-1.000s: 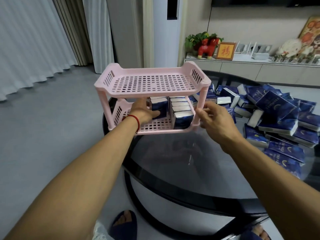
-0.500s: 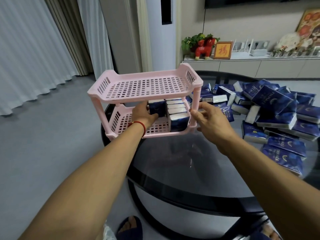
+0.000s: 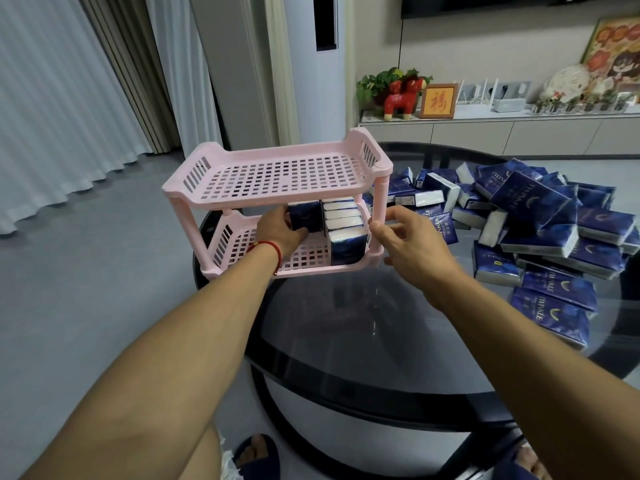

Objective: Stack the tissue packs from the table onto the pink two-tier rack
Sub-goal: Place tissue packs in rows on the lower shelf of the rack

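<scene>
The pink two-tier rack (image 3: pixel 277 174) stands at the left edge of the round glass table (image 3: pixel 363 323). Its top tier holds nothing. On the lower tier a row of several blue-and-white tissue packs (image 3: pixel 346 233) stands on end at the right. My left hand (image 3: pixel 280 230) reaches into the lower tier and grips one more blue tissue pack (image 3: pixel 306 216), held just left of that row. My right hand (image 3: pixel 405 237) hovers by the rack's front right post, fingers apart and holding nothing. A big loose pile of tissue packs (image 3: pixel 540 220) covers the table's right side.
Behind the table runs a low white cabinet (image 3: pixel 502 129) with a red horse figure (image 3: pixel 403 97), a framed picture and small ornaments. Grey floor and curtains (image 3: pixel 69 98) lie to the left. My slippered feet (image 3: pixel 256 459) show below the table's near edge.
My left hand has kept the pack inside the lower tier, pressing it closer to the standing row. My right hand has stayed beside the rack's right post.
</scene>
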A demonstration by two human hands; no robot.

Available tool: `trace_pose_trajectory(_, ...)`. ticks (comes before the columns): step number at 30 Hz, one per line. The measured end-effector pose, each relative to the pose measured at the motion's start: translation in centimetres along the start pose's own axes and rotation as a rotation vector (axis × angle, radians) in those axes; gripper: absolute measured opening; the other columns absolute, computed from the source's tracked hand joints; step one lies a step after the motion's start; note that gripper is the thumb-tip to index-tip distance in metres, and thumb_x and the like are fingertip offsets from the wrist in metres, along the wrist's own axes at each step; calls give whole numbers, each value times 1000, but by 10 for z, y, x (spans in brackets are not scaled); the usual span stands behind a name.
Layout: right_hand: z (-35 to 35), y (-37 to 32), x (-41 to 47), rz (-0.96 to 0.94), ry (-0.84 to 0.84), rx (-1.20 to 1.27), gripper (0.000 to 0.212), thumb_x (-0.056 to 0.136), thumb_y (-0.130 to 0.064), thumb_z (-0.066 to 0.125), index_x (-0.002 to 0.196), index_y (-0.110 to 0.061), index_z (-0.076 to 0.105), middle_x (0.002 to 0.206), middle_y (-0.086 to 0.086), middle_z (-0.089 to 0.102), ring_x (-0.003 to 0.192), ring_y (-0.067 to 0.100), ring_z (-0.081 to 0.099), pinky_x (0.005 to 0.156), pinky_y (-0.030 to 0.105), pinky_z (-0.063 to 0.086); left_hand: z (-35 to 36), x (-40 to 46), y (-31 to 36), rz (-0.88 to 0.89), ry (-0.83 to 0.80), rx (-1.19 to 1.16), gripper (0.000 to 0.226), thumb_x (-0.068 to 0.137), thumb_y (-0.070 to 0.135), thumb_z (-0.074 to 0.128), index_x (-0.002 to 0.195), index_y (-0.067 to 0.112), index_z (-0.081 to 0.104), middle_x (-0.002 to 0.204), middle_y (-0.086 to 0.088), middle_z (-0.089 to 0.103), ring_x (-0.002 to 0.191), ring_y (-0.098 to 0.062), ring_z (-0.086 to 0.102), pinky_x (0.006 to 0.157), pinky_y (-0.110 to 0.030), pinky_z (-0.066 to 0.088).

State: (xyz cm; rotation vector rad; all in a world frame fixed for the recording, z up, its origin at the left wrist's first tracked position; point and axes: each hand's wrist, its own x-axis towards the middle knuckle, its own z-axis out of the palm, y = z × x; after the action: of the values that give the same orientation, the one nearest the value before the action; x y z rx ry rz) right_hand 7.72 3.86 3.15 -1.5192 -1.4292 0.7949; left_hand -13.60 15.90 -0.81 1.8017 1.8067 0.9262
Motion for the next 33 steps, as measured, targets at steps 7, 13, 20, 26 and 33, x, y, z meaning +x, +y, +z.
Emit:
trace_pose_trajectory(7, -4, 1, -4, 13, -6, 6, 19, 97, -30, 67, 116, -28, 66, 111, -5, 72, 97, 10, 69, 91, 45, 59, -9, -5, 1, -26, -71, -26, 50, 84, 24, 81, 130, 18, 62, 120, 2, 70, 104, -17, 64, 88, -27, 46)
trace_pose_trajectory(13, -22, 2, -31, 8, 24, -234, 35, 97, -15, 61, 131, -17, 56, 114, -5, 62, 102, 11, 61, 96, 30, 52, -28, -35, 20, -148, -49, -78, 62, 89, 13, 73, 146, 17, 50, 138, -2, 61, 105, -20, 64, 79, -26, 56)
trace_pose_trajectory(20, -83, 13, -81, -31, 144, -753, 37, 88, -25, 67, 124, -20, 61, 121, 3, 59, 113, 23, 54, 93, 44, 52, -44, -132, 63, 80, -107, 193, 54, 86, 23, 70, 138, 17, 55, 136, -10, 48, 125, -31, 52, 109, -36, 39)
trace_pose_trajectory(26, -132, 36, -110, 179, -22, -1049, 47, 82, -47, 72, 121, -27, 55, 121, 1, 55, 109, 24, 51, 88, 44, 54, -14, -175, 88, 432, -119, 151, 38, 81, 8, 69, 117, 17, 68, 120, -2, 53, 117, -21, 49, 105, -22, 32)
trace_pose_trajectory(33, -127, 39, -115, -28, -153, -953, 41, 86, -28, 76, 123, -31, 60, 121, 0, 55, 109, 21, 50, 91, 34, 50, 31, -194, 110, 554, -355, 88, 33, 90, 19, 64, 122, 22, 64, 123, 2, 59, 118, -17, 52, 108, -30, 38)
